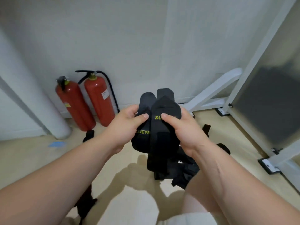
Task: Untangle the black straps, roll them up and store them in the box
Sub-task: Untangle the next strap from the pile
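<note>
I hold a bunch of black straps [159, 125] with yellow lettering up in front of me, their rounded ends pointing upward. My left hand [125, 125] grips the left strap, thumb pressed on its front. My right hand [181, 129] grips the right strap, thumb over the yellow letters. The straps hang down into a tangled black pile [177, 169] on the floor below my hands. More black strap pieces lie on the floor at the left [88, 135], at the right [206, 129] and by my left forearm [85, 203]. No box is in view.
Two red fire extinguishers [86, 101] stand against the white wall at the left, beside a white column [40, 101]. A white frame with a frosted panel [266, 101] and black feet stands on the right. A small blue scrap [56, 144] lies on the beige floor.
</note>
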